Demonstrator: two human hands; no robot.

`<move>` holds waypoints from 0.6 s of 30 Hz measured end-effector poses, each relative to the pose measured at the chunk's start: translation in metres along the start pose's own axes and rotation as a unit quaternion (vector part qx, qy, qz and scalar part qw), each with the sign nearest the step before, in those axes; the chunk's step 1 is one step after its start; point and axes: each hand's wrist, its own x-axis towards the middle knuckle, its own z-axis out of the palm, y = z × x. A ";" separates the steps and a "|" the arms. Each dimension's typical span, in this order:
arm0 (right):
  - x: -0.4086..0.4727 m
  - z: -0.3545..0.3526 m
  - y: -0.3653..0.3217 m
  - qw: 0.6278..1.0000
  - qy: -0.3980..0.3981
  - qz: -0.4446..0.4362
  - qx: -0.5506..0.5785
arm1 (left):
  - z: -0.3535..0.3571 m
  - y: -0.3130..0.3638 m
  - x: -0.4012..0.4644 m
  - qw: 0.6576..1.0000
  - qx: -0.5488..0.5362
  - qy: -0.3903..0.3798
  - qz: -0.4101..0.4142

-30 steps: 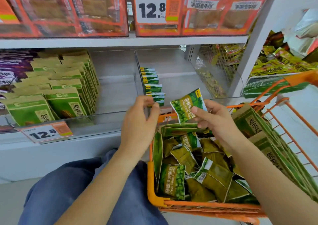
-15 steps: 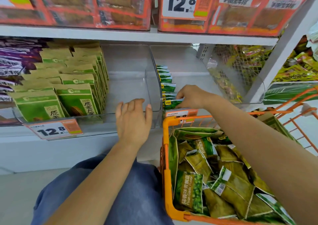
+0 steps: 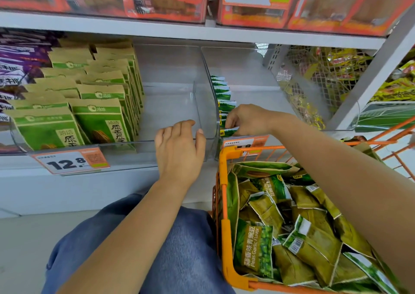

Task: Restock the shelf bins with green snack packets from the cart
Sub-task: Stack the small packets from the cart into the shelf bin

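Note:
An orange cart at the lower right holds several green pea snack packets. My right hand reaches into the right clear bin, fingers closed on a green packet at the front of an upright row of the same packets. My left hand rests on the front rim of the left clear bin, fingers apart, holding nothing.
Larger green and kraft seed bags fill the left part of the left bin. Price tags reading 12.8 hang on the bin fronts. Orange boxes sit on the shelf above. A wire mesh divider stands at right.
My right hand carried a packet from above the cart into the right bin and set it at the front of the row. My left hand dropped onto the left bin's rim.

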 end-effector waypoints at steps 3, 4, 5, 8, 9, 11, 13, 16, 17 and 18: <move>0.001 -0.003 -0.004 0.999 -0.040 0.013 0.000 | 0.000 0.000 0.000 1.000 0.003 0.003 0.003; 0.001 -0.005 -0.006 0.998 -0.057 0.012 -0.028 | 0.001 0.000 0.000 1.000 0.004 0.003 0.005; 0.001 -0.007 -0.009 0.995 -0.072 0.011 -0.061 | 0.001 0.000 0.000 1.000 0.005 0.003 0.007; 0.001 -0.011 -0.016 0.988 -0.095 -0.005 -0.124 | 0.001 0.000 0.000 1.000 0.005 0.003 0.011; 0.001 -0.011 -0.018 0.987 -0.091 -0.015 -0.132 | 0.001 -0.001 0.000 1.000 0.005 0.003 0.011; 0.000 -0.010 -0.018 0.987 -0.068 -0.039 -0.138 | 0.001 -0.001 0.000 1.000 0.005 0.003 0.013; -0.002 -0.008 -0.015 0.989 -0.025 -0.059 -0.130 | 0.002 -0.001 -0.001 1.000 0.008 0.002 0.013; -0.001 -0.004 -0.010 0.987 0.018 -0.075 -0.144 | 0.002 0.000 0.000 1.000 0.010 0.000 0.012; -0.001 -0.004 -0.010 0.985 0.021 -0.073 -0.152 | 0.002 0.000 0.000 1.000 0.010 -0.003 0.012; 0.000 -0.003 -0.011 0.984 0.019 -0.066 -0.163 | 0.002 0.001 0.000 1.000 0.011 -0.005 0.012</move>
